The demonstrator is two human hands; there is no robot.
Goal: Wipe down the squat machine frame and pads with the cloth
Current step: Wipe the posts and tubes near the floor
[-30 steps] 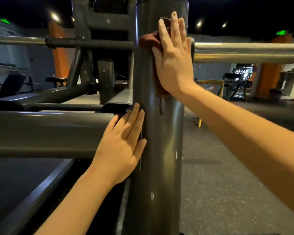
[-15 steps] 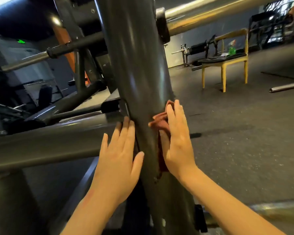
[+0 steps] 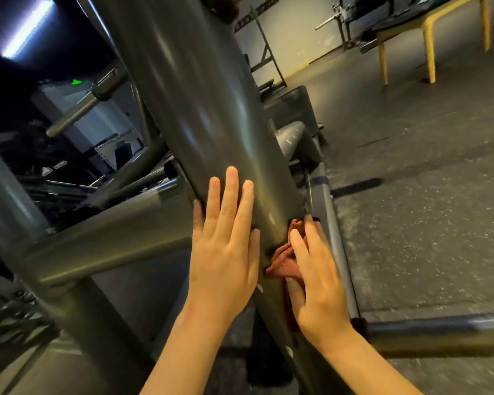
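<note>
A thick dark grey frame post (image 3: pixel 200 104) of the squat machine slants across the middle of the view. My left hand (image 3: pixel 226 246) rests flat on the post with straight fingers. Just to its right, my right hand (image 3: pixel 317 283) presses a rust-red cloth (image 3: pixel 283 260) against the lower right side of the post, fingers laid straight over the bunched fabric. Most of the cloth is hidden under that hand. A grey crossbar (image 3: pixel 106 246) joins the post from the left.
A thin steel bar (image 3: pixel 337 252) runs along the floor right of the post, meeting a dark horizontal tube (image 3: pixel 439 337). A yellow-legged bench (image 3: pixel 428 32) stands at the far right on speckled rubber flooring (image 3: pixel 411 209). More frame tubes and a barbell sleeve (image 3: pixel 77 112) crowd the left.
My right hand has slid the cloth down the post from up near the bar to its lower part. My left hand stayed flat on the post. The view tipped downward.
</note>
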